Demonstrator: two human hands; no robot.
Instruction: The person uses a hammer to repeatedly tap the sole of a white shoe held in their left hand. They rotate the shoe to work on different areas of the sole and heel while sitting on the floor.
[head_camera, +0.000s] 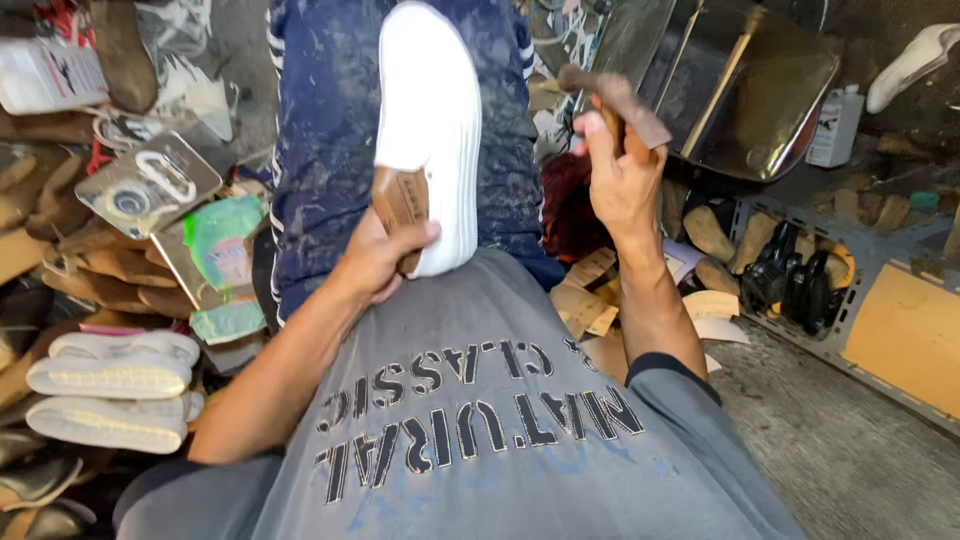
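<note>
A white shoe (430, 120) lies sole-up on my lap, over dark blue stained trousers (320, 140). My left hand (380, 255) grips its heel end, fingers wrapped around a brown wooden last (400, 205) that sticks out of the shoe. My right hand (620, 175) is raised to the right of the shoe and is closed on the handle of a hammer (615, 100), whose blurred brown head hangs above the hand. The hammer is apart from the shoe.
Two white shoes (115, 390) lie stacked at the left amid brown leather pieces (120, 265) and a tape roll (128, 203). A shiny metal tray (760, 90), a white bottle (835, 125), black shoes (800, 280) in a grey crate and cardboard soles (590, 300) lie at the right.
</note>
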